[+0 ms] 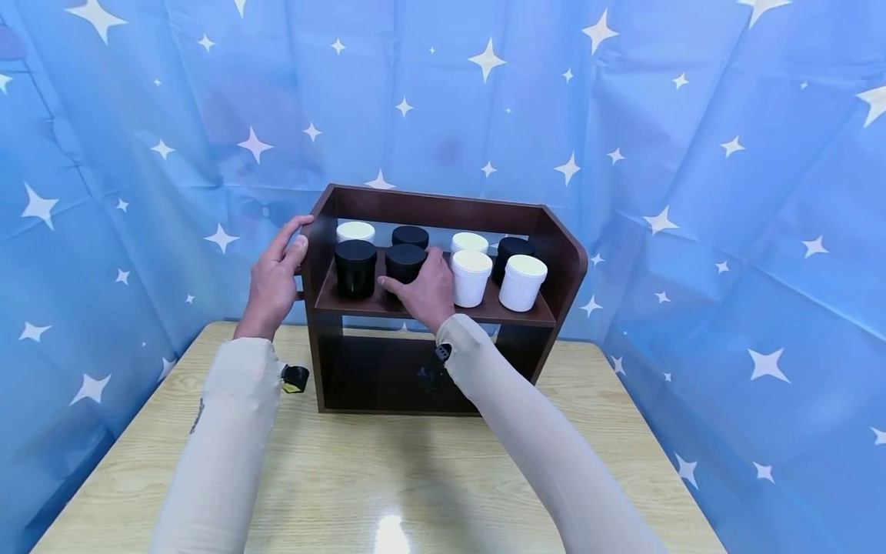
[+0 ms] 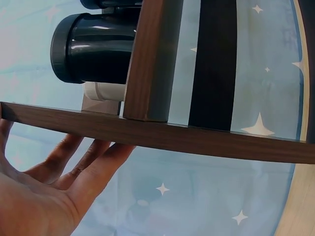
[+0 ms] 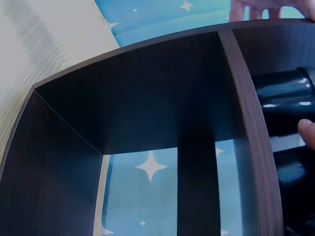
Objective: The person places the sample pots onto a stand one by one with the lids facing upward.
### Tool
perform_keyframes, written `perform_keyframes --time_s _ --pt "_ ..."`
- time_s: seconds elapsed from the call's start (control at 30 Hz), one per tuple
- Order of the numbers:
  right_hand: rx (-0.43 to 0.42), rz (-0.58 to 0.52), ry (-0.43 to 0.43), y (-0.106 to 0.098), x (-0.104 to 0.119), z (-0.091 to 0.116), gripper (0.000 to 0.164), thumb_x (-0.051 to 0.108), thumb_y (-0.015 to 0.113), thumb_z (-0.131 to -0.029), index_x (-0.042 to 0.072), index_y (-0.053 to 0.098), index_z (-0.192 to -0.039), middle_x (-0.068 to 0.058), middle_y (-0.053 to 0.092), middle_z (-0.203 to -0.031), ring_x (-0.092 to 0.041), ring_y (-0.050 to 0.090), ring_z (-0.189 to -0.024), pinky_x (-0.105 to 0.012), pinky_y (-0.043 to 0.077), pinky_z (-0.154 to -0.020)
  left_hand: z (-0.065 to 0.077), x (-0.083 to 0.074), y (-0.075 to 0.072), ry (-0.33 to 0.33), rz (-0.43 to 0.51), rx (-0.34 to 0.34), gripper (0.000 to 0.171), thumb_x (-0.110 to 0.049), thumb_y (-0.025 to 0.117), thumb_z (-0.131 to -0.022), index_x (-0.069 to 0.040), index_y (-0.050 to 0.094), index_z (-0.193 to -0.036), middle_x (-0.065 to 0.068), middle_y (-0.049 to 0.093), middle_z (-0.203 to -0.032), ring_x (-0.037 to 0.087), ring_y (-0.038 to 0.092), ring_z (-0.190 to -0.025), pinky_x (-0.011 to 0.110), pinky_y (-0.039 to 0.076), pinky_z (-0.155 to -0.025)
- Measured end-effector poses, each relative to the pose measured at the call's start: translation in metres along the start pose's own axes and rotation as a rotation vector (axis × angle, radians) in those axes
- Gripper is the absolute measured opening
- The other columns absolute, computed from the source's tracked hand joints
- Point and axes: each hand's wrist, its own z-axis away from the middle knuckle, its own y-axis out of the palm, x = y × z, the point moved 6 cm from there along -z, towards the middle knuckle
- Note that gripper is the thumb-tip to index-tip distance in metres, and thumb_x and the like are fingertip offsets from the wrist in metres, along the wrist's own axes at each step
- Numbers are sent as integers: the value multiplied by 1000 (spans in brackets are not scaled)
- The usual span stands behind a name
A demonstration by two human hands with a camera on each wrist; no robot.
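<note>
A dark brown two-tier wooden shelf [image 1: 429, 311] stands on the table. My right hand [image 1: 428, 291] grips a black jar [image 1: 404, 261] in the upper tier's front row, thumb on its left and fingers on its right. Left of it stands another black lidded jar [image 1: 356, 271]; to the right are a white jar [image 1: 471, 281] and a second white jar [image 1: 522, 285]. My left hand [image 1: 273, 281] rests on the outside of the shelf's left panel [image 2: 221, 142], its extended fingers [image 2: 101, 172] touching the wood. The right wrist view catches only the tip of the right thumb [image 3: 307, 132].
Behind the front row stand a white jar [image 1: 355, 231], a black jar [image 1: 410, 235], another white jar [image 1: 469, 241] and another black jar [image 1: 511, 250]. The lower tier [image 1: 388, 369] has a dark floor. A light wooden table [image 1: 346, 469] lies under everything; a blue star-patterned curtain [image 1: 443, 92] surrounds it.
</note>
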Motion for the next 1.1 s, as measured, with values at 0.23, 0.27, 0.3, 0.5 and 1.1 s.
perform_keyframes --time_s 0.23,0.27,0.3,0.5,1.1 --pt "-15 -17 9 -5 2 5 87 47 81 -81 6 36 -143 -16 48 -141 -29 49 -128 -44 44 -115 1 0 2 18 -38 -11 44 -61 32 -103 -54 39 -146 13 50 -149 37 57 -128 63 48 -103" --pt "-16 -15 3 -6 3 6 88 48 81 -81 6 35 -144 -15 48 -142 -29 49 -129 -43 44 -115 1 0 2 17 -38 -10 44 -61 32 -103 -53 39 -146 13 51 -149 37 57 -128 63 48 -103" --pt "-17 -16 -3 -7 5 6 89 48 81 -81 6 35 -145 -15 47 -143 -29 48 -129 -43 44 -115 1 0 2 17 -37 -9 44 -60 32 -103 -53 39 -146 14 51 -149 38 57 -128 63 48 -103" --pt "-36 -48 -41 -18 17 8 91 46 80 -83 7 33 -149 -14 43 -148 -28 47 -132 -45 44 -115 1 0 2 10 -29 -6 44 -61 32 -103 -54 39 -146 13 50 -150 37 56 -128 64 47 -103" --pt "7 -279 -221 -51 28 36 85 34 82 -84 10 33 -149 -13 38 -153 -34 45 -141 -44 45 -114 0 0 -1 -6 10 5 45 -56 32 -105 -50 37 -149 11 43 -156 38 53 -130 64 49 -101"
